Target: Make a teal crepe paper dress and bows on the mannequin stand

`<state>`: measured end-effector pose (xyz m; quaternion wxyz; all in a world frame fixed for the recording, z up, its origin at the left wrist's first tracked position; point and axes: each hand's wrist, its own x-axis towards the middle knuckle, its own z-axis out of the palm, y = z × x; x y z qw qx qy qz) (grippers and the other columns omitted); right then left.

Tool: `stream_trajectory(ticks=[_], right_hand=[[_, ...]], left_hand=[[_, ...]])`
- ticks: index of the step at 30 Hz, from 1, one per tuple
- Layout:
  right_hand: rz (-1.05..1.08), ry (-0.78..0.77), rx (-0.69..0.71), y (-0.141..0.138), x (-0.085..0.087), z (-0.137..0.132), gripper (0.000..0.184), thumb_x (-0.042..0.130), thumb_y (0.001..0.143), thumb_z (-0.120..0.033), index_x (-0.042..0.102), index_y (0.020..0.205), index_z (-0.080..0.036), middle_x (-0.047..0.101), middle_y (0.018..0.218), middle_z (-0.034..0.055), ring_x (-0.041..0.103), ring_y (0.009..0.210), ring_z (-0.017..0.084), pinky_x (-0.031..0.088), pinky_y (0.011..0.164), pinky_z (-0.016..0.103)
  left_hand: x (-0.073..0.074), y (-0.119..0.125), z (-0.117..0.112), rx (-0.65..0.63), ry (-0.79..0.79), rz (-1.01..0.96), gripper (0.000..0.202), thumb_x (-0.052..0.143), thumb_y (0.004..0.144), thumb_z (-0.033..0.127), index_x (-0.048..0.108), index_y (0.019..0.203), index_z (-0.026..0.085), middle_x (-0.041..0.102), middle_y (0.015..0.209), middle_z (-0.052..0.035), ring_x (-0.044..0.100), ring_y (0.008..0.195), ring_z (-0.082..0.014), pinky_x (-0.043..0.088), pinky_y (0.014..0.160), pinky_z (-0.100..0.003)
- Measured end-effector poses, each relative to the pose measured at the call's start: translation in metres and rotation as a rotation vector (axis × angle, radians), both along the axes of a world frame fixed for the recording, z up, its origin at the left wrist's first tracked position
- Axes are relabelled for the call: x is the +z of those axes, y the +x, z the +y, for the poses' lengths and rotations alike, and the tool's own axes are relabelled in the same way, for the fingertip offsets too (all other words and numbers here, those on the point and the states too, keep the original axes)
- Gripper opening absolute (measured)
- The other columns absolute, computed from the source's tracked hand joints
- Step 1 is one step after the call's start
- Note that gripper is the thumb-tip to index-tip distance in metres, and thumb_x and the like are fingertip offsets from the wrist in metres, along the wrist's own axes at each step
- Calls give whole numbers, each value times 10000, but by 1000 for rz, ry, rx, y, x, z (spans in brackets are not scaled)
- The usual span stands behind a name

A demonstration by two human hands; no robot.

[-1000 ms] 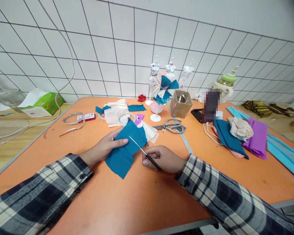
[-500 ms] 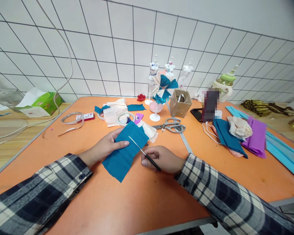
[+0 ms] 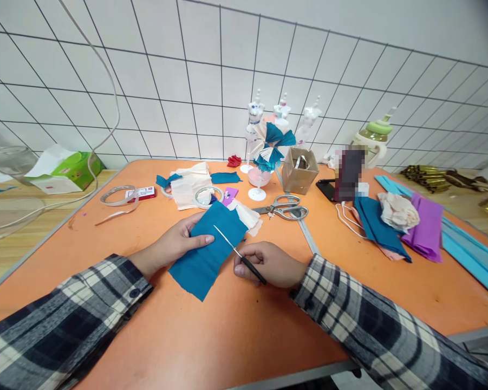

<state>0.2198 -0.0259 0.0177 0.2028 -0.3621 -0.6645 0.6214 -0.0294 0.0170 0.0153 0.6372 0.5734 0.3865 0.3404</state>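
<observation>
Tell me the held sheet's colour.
The held sheet is plain teal blue, best seen in the head view.

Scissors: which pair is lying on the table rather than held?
The all-metal scissors, with big silver handle loops, lying beyond the right hand. The black-handled scissors are gripped in that hand.

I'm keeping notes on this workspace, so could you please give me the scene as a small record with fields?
Left hand: holds blue paper, thumb on top
Right hand: holds black-handled tool, probably scissors, blade over the paper
Table: orange
Beyond the hands: large metal scissors, brown box, white mannequins
Right side: purple paper, crumpled cream paper
</observation>
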Motion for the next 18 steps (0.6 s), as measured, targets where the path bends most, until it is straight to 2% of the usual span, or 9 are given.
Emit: stream_trajectory(ticks=[3,10,18], right_hand=[[8,-14,2,-1,3,-1,336,755,763,-465,573,782,-183,471,569,-65,434,523,85,337,523,224],[-7,-27,6,-1,2,1,332,747,769,-466,565,783,-189,444,566,-69,405,513,82,306,497,221],[12,20,22,-1,2,0,325,737,780,-462,567,762,-185,420,550,-76,372,502,71,299,507,220]], left_hand=[[1,1,-1,-9,11,6,535,806,751,338,610,1231,205,772,1025,-53,723,965,-282,609,783,-312],[0,3,-2,-21,15,4,527,807,744,340,615,1213,196,768,1067,-66,734,909,-271,601,817,-344],[2,3,-3,-8,10,8,496,804,747,346,626,1185,197,766,1075,-59,727,942,-269,600,802,-316]])
